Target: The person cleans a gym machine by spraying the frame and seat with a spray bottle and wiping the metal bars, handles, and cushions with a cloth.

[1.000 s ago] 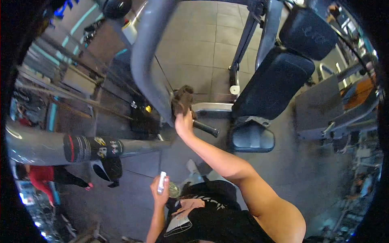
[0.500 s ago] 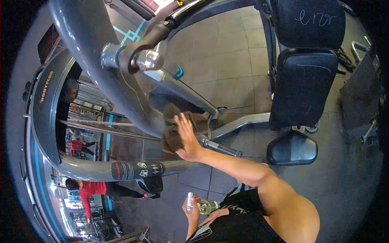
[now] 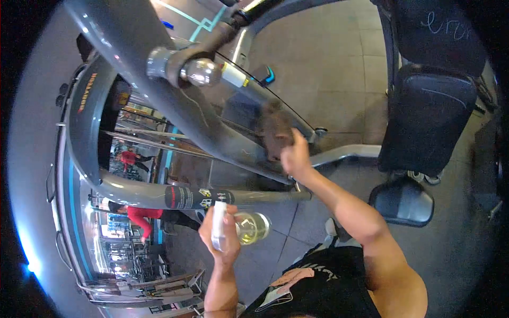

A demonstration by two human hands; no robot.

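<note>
My left hand is wrapped around a clear spray bottle with a white spray head and pale yellow liquid inside. The bottle lies sideways in this view, in front of the machine's lower grey tube. A dark brown cloth, blurred by motion, is gripped in my right hand. That cloth overlaps the thick grey curved frame of a gym machine, near its lower end. Above it on the frame sits a pivot with a shiny round metal cap.
A black padded seat and a smaller pad stand at the right. Instruction labels mark the lower tube. A person in a red top is farther back at the left. Dark floor tiles lie beneath the machine.
My left hand has risen with the spray bottle, which now looks larger. My right hand and the cloth have shifted right and slightly up. The whole view has also shifted.
</note>
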